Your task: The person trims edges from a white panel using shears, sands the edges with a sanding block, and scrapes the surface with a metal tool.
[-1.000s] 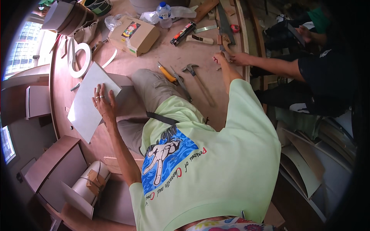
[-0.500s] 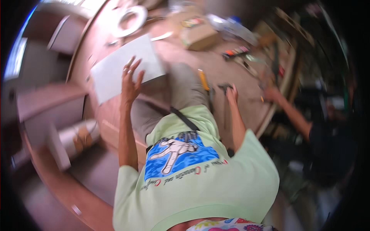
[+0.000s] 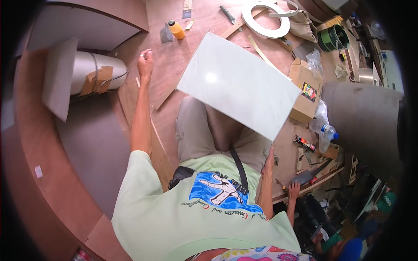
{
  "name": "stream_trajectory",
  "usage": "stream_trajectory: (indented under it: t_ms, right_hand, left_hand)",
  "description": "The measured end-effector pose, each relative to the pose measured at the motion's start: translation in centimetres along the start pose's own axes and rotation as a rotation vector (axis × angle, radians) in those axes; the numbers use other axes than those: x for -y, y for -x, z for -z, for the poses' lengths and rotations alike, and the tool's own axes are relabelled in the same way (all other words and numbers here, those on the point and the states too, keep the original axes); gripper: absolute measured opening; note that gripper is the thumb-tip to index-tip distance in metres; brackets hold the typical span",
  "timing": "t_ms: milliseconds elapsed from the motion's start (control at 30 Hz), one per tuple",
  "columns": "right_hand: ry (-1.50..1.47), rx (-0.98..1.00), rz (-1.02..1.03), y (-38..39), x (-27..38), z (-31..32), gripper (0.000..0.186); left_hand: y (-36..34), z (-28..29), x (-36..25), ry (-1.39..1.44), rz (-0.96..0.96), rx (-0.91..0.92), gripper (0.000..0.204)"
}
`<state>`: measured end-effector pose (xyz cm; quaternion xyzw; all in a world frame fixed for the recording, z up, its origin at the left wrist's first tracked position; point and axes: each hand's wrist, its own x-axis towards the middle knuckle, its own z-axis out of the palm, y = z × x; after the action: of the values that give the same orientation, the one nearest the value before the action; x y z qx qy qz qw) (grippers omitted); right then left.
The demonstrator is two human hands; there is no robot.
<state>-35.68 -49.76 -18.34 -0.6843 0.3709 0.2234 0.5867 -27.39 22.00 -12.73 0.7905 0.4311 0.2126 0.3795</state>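
My left hand is raised over the plywood at the left, fingers curled together. Whether anything small is between them is hidden. Nearby stands a yellow-orange bottle with a dark cap, beside a grey putty knife blade. Low beside my right thigh, my right hand closes around a hammer, whose dark head just shows; the handle is mostly hidden. A white, glossy rectangular panel lies in front of my knees, touched by neither hand.
A roll of white edging strip lies at the far side. Rightward are a cardboard box, a plastic bottle and a dark tube. A wrapped cylinder lies left. Another person's hand rests at the right edge.
My view has swung left, so the panel now appears farther right. My left hand, earlier spread over the panel, is now away from it with fingers curled. My right hand stays by the hammer.
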Motion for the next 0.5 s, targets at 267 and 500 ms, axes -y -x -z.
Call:
stream_trajectory:
  t_ms: [267, 500]
  right_hand:
    - [0.313, -0.181, 0.058, 1.3, 8.2, -4.8, 0.055]
    - [0.366, -0.283, 0.008, 5.1, 9.4, -6.0, 0.057]
  left_hand:
    - [-14.7, -10.4, 16.8, 0.077, 0.130, 0.290, 0.037]
    - [-16.7, -14.0, 15.0, 0.223, 0.471, -0.017, 0.048]
